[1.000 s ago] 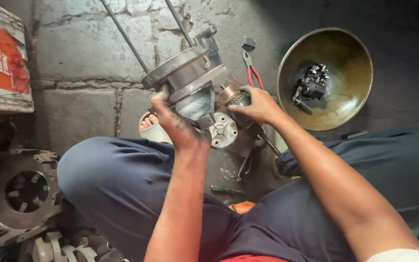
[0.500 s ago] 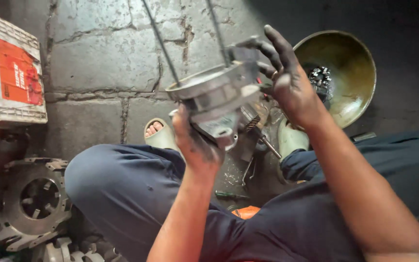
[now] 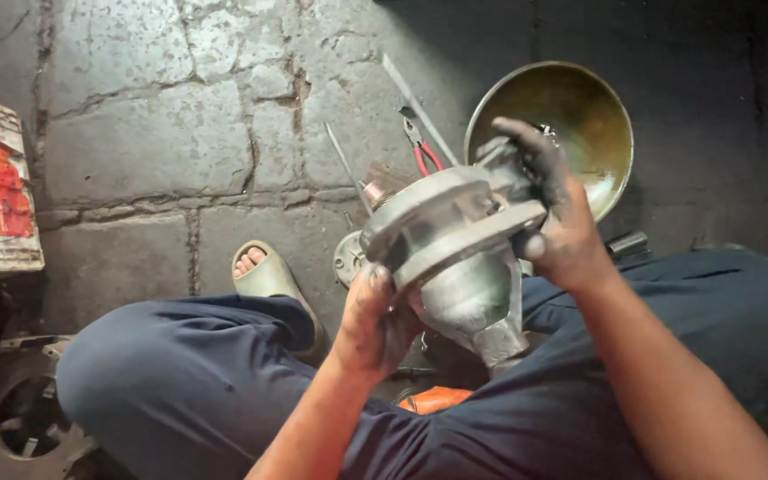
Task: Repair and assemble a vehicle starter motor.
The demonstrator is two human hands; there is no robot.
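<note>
- The grey cast-metal flanged housing (image 3: 460,253) is held in the air above the person's lap, its narrow end pointing down.
- The left hand (image 3: 375,320) clasps its lower flange; the right hand (image 3: 553,218) clamps the upper end.
- Both hands look greasy, so the heavy casting could slip onto the sandalled foot (image 3: 264,276) just beside it.
- The dished brass-coloured metal bowl (image 3: 571,124) and red-handled pliers (image 3: 424,151) crowd the far side; the cracked stone floor (image 3: 153,142) to the left offers open room.
</note>
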